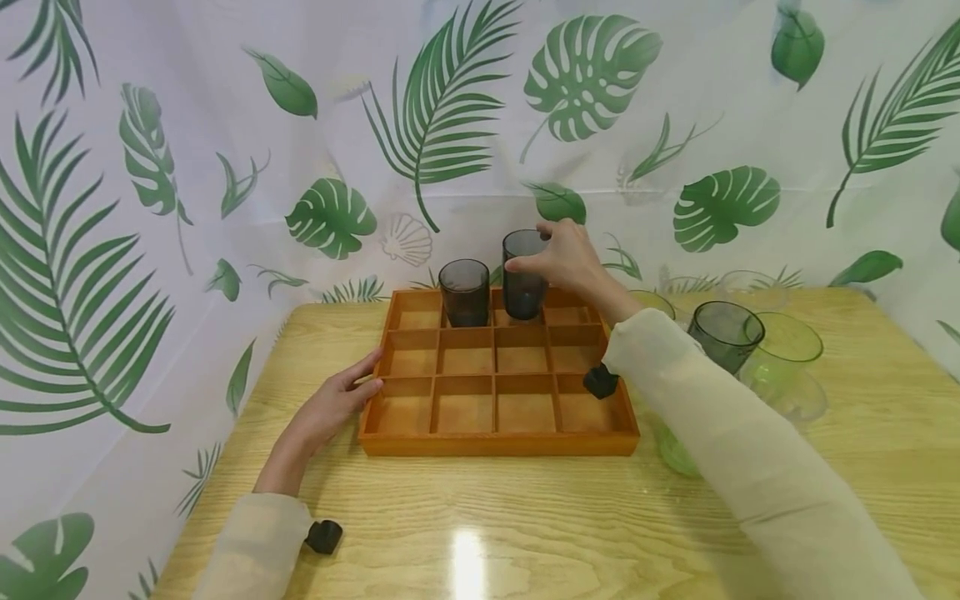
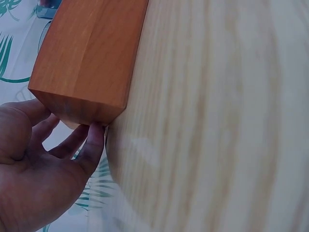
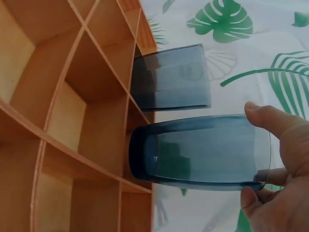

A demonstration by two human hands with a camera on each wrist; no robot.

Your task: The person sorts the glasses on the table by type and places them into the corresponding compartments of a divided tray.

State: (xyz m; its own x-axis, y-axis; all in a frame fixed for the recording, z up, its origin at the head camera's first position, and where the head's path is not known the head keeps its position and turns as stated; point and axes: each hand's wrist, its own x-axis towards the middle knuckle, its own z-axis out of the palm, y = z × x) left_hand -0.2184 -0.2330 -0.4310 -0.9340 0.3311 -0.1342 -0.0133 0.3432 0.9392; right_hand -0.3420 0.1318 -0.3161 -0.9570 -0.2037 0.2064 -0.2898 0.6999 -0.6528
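Smoky glass tumbler (image 1: 523, 293), pinched near its top by the right hand (image 1: 568, 258), is upright at the back of the wooden tray (image 1: 498, 445); I'd lower it straight, clear of the dividers (image 1: 493, 352), the left hand (image 1: 330, 408), fingers relaxed, touching the tray's side

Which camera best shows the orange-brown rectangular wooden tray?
The head view: nearly the whole wooden tray is visible. Left wrist shows only its outside; right wrist, several compartments up close but cropped.
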